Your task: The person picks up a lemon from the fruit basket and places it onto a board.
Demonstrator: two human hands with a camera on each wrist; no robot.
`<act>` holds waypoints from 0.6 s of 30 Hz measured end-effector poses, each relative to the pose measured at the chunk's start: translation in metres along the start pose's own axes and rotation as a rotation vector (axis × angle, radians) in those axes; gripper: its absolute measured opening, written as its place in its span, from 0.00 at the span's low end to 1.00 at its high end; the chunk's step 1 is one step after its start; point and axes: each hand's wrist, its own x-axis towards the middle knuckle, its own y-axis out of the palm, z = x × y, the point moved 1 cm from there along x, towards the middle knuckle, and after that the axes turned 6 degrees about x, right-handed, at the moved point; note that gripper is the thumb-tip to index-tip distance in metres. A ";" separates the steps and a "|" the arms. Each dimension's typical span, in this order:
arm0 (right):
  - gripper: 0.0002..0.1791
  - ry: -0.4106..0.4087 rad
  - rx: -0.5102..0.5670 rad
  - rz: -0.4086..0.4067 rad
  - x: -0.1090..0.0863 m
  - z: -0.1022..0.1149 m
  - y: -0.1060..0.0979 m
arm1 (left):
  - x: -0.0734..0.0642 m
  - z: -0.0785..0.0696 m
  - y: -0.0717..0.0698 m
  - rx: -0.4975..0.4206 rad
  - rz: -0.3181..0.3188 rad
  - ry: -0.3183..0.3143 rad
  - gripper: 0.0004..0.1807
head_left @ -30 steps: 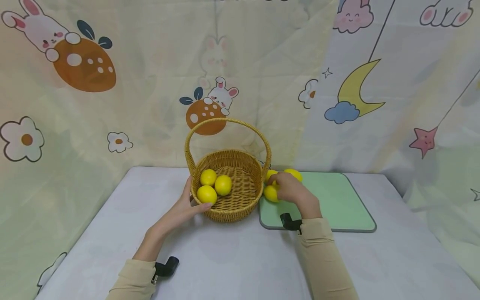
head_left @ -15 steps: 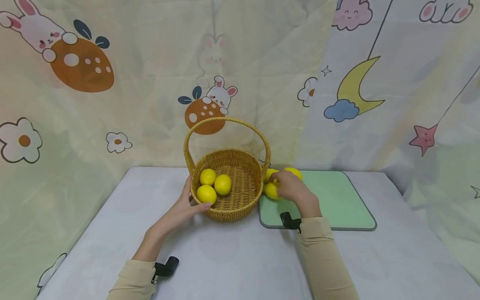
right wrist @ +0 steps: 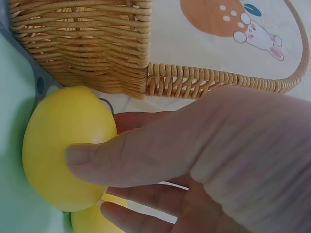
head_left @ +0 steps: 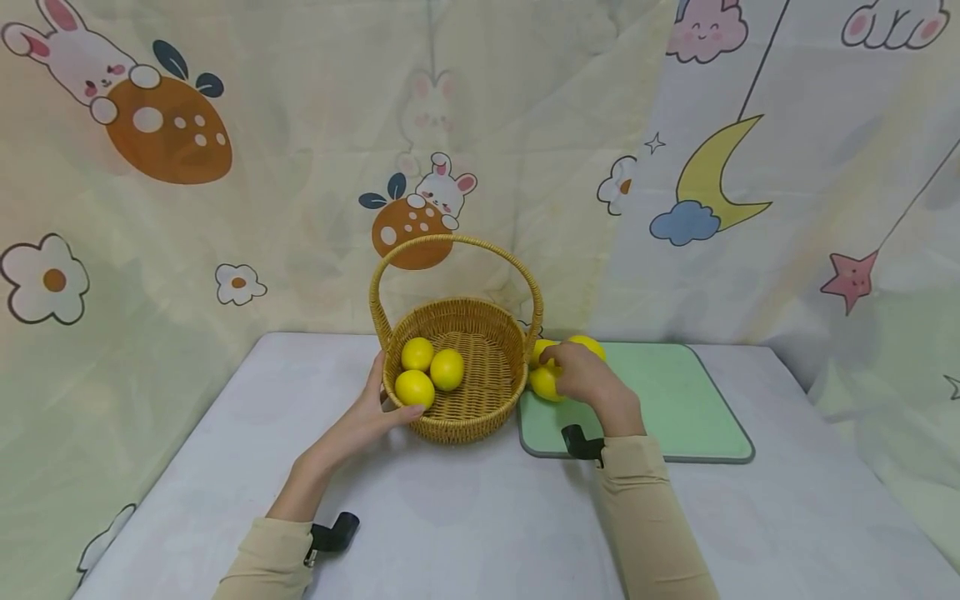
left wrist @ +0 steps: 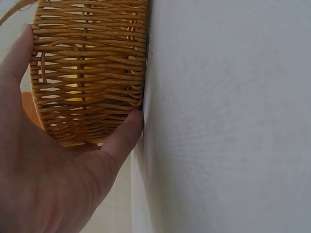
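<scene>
A wicker basket (head_left: 461, 429) with a tall arched handle holds three yellow lemons (head_left: 447, 370) on its left side. My left hand (head_left: 375, 412) grips the basket's left wall, thumb at the front, other fingers around the side; the left wrist view shows the hand (left wrist: 63, 170) spread along the weave. On the basket's right, my right hand (head_left: 594, 385) holds a lemon (right wrist: 68, 150) low over the green board, the thumb pressed on its near side and fingers behind. Another lemon (right wrist: 95, 221) shows beneath those fingers.
The pale green cutting board (head_left: 660, 408) with a grey edge lies right of the basket. Behind the right hand are two more lemons, one at the board's back edge (head_left: 588, 343). A white cloth covers the table (head_left: 465, 517); a printed curtain (head_left: 300, 167) hangs behind.
The lemon under my right hand has shifted very slightly up and to the right. The left hand and the basket stay in place.
</scene>
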 end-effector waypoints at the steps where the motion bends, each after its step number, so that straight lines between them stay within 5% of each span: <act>1: 0.25 0.004 0.002 0.002 0.000 0.000 0.000 | 0.000 0.000 0.000 -0.001 0.000 -0.001 0.63; 18: 0.29 -0.021 0.031 0.035 -0.002 0.002 -0.005 | -0.001 -0.002 0.000 -0.015 -0.002 0.002 0.65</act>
